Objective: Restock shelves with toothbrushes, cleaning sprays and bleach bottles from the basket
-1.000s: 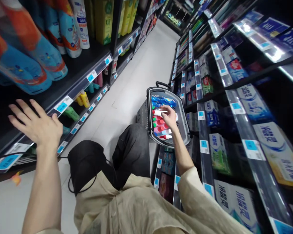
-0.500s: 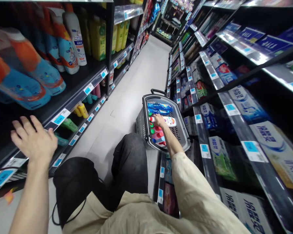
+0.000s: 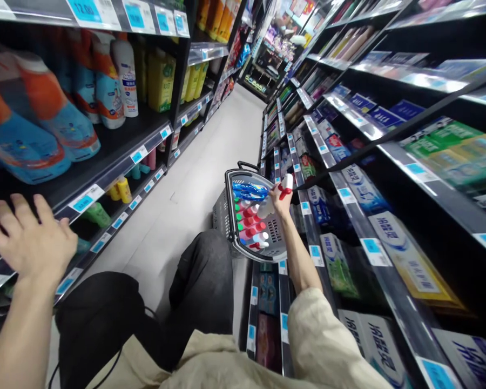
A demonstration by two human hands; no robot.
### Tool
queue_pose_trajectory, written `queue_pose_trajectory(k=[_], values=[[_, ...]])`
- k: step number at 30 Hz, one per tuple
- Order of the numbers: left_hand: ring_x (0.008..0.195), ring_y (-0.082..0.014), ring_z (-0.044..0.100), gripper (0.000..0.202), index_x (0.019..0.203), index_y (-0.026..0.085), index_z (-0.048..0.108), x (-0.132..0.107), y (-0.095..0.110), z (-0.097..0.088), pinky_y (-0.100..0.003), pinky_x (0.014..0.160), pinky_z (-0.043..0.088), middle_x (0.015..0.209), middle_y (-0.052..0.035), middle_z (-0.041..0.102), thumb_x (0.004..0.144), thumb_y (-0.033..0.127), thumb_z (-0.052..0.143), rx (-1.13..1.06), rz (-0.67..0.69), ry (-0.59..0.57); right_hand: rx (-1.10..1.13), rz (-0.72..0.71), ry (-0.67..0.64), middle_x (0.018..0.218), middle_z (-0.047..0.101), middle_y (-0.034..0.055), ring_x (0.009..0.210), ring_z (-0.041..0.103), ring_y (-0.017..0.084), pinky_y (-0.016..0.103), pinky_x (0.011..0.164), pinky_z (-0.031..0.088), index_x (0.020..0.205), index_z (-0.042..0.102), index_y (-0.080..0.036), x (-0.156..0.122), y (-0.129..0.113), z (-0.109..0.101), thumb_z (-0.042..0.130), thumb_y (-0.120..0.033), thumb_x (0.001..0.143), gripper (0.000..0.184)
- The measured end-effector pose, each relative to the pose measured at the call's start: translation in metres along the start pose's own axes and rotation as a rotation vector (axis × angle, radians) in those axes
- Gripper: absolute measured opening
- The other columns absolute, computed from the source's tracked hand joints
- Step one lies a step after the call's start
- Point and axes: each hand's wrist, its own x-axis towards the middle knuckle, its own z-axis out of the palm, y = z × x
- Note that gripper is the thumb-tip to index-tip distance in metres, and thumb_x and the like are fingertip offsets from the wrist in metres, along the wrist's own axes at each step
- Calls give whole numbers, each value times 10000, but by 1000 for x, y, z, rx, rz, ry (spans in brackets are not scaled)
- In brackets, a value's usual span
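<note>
My right hand [image 3: 281,202] is closed around a spray bottle with a white and red trigger head [image 3: 285,186], raised over the right side of the grey shopping basket [image 3: 222,213]. The lower part of that bottle is blurred. In the basket, blue bottles [image 3: 249,190] lie toward the far end, and several bottles with red, green and white caps [image 3: 251,222] lie nearer. On the left, my left hand [image 3: 36,237] is spread with its fingers apart at the edge of a black shelf [image 3: 117,141], holding nothing. Large blue and orange bottles [image 3: 36,143] stand just beyond it.
Shelves with price tags line both sides of a narrow aisle [image 3: 210,140]. Toothpaste boxes [image 3: 413,256] fill the right shelves, close to my right arm. Yellow bottles [image 3: 161,81] stand on the left shelf. My bent knee [image 3: 206,265] is near the basket.
My right hand has lifted a spray bottle up from inside the basket and moved right with it. My left hand stays spread at the shelf edge. The view has shifted slightly.
</note>
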Motion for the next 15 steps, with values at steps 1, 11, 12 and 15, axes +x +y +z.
queue_pose_trajectory(k=[1,11,12,15], values=[[1642,-395,141,780,1651,83,342,0,0,0,-670,1291,184,1732,-230,241,1003,514,301,-2,0,4,121,-46,15,819,586,22,787,549,208,371,765,488,854,492,-241,3,-20,-2,599,-388,740,215],[1626,-428,151,637,1573,3,404,4,-15,13,-684,1267,204,1688,-319,258,1026,326,363,120,2,-2,1357,-201,-442,562,244,-73,540,274,132,329,598,368,677,286,-242,10,-235,91,664,-201,480,429],[1622,-432,164,622,1563,-1,414,5,-16,14,-678,1265,213,1683,-319,268,1017,295,386,148,-6,-14,1448,-174,-498,557,212,-77,527,236,126,327,581,350,680,260,-242,4,-249,109,661,-198,469,455],[1615,-429,191,610,1550,4,438,7,-19,16,-650,1270,234,1685,-305,286,984,234,456,216,-27,-53,1627,-52,-630,549,155,-83,515,169,118,319,551,290,689,207,-239,-20,-280,161,655,-192,446,513]])
